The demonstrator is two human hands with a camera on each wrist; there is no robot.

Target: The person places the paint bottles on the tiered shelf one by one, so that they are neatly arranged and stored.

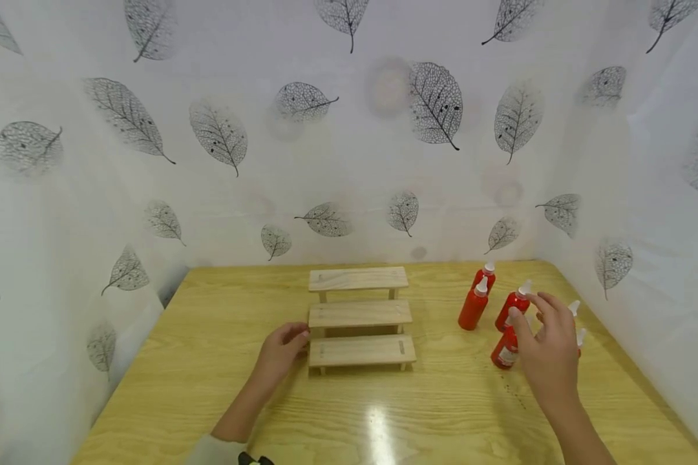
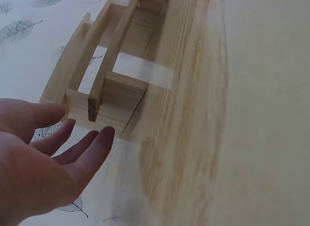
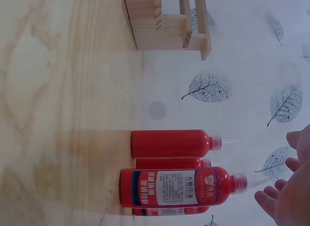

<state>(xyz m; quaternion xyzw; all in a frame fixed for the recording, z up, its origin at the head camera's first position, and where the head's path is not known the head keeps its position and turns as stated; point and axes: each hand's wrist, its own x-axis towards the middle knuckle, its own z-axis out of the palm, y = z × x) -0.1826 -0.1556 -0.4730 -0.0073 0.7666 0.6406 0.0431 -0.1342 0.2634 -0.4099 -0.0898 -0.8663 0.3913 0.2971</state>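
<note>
A three-step wooden stand (image 1: 360,314) stands near the middle of the table. My left hand (image 1: 278,355) is at its left side, fingertips right by the end of the lower steps; in the left wrist view the fingers (image 2: 97,147) are loosely bent around nothing. On the right, my right hand (image 1: 552,352) hovers over a group of red squeeze bottles with white pointed nozzles. Its thumb and fingers are spread above the nearest labelled bottle (image 3: 174,187), fingertips close to the nozzle tip. Some bottles are partly hidden behind this hand.
Two more red bottles, one in front (image 1: 473,310) and one behind (image 1: 485,276), stand left of the right hand. The wooden table (image 1: 227,297) is bordered by a pale leaf-printed curtain (image 1: 349,168) at the back and sides.
</note>
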